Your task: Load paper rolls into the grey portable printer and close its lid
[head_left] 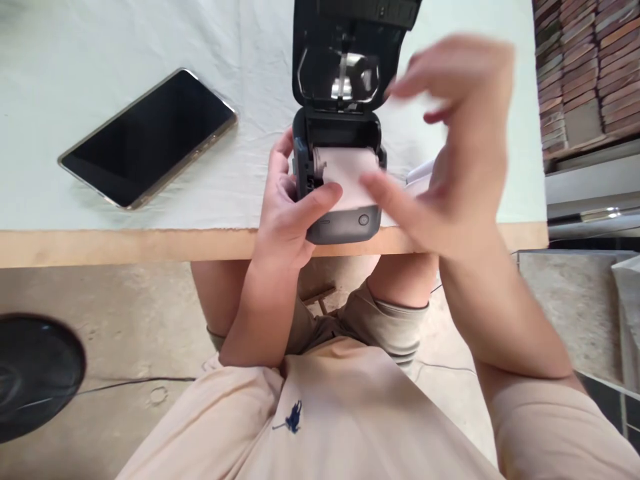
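Note:
A small dark label printer [345, 230] is held at the table's front edge, its lid [345, 57] swung up and away from me. Inside the body lies a roll of white paper [349, 177], with its loose end reaching down over the front. My left hand [290, 200] wraps the printer's left side, its thumb resting on the paper. To the right, my right hand [450, 127] is blurred by motion; its fingers are spread beside the lid, and its thumb is over the paper's right edge. Whether that thumb touches the paper I cannot tell.
A smartphone [150, 137] with a dark screen lies on the pale tablecloth [260, 40] at left. Some white material [420, 172] shows partly behind my right hand. Stacked bricks [590, 67] stand beyond the table's right side. A black round base [37, 377] sits on the floor at lower left.

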A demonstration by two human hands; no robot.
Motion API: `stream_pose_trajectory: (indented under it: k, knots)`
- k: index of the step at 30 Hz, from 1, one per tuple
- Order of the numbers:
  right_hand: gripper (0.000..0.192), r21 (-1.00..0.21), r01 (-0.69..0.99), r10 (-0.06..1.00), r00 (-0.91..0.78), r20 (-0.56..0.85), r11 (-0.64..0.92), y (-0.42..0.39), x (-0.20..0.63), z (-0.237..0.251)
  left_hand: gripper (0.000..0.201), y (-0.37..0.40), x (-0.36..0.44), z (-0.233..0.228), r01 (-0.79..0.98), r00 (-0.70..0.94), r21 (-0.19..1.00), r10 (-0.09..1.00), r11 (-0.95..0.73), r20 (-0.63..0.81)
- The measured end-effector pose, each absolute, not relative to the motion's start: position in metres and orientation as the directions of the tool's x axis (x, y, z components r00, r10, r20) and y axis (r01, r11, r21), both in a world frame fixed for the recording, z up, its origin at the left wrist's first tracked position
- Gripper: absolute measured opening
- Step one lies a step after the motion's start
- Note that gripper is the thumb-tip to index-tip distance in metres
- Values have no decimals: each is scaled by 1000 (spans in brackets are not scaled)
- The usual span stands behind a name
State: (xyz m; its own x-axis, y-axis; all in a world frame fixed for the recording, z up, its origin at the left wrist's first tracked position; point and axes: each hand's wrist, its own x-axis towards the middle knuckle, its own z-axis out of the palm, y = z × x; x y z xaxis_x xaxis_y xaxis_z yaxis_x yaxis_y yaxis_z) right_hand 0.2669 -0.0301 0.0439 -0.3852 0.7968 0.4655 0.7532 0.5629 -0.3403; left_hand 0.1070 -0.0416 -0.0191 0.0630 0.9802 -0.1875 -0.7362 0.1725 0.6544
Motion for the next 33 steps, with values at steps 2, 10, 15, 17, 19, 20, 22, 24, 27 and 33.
stream_pose_trajectory:
  k: [2, 10, 15, 17, 19, 20, 22, 24, 27, 33]
  knots:
    - [29, -183, 718, 689, -513, 513, 671, -39, 267, 37, 35, -41, 107, -16, -756, 73, 634, 984, 163, -165]
    - [18, -120, 772, 667, -447, 597, 625, -37, 276, 43, 10, -41, 113, 8, -817, 49, 554, 977, 159, -208]
    - [27, -49, 709, 699, -677, 229, 703, -9, 273, 76, 24, -41, 115, 6, -765, 65, 617, 976, 183, -209]
    - [15, -38, 724, 724, -683, 101, 688, 1, 270, 81, 24, -41, 115, 5, -784, 65, 595, 976, 178, -206]
    - [9, 22, 746, 745, -666, 37, 666, 7, 266, 81, 20, -42, 114, 5, -813, 53, 557, 975, 169, -218]
    - [11, 64, 742, 743, -669, 24, 667, 8, 264, 80, 19, -42, 113, 4, -820, 60, 545, 973, 175, -222]
    - [8, 164, 739, 748, -663, 11, 653, 10, 260, 77, 19, -42, 112, 2, -820, 100, 535, 972, 203, -215]
    - [6, 250, 742, 768, -640, -16, 623, 11, 258, 74, 19, -40, 110, -2, -810, 149, 538, 970, 232, -194]
    - [16, 304, 726, 773, -632, -59, 617, 15, 259, 71, 19, -39, 109, -6, -805, 149, 545, 968, 236, -200]
    - [7, 276, 634, 649, -759, 47, 722, 26, 274, 70, 18, -39, 112, -4, -819, 128, 532, 972, 216, -199]
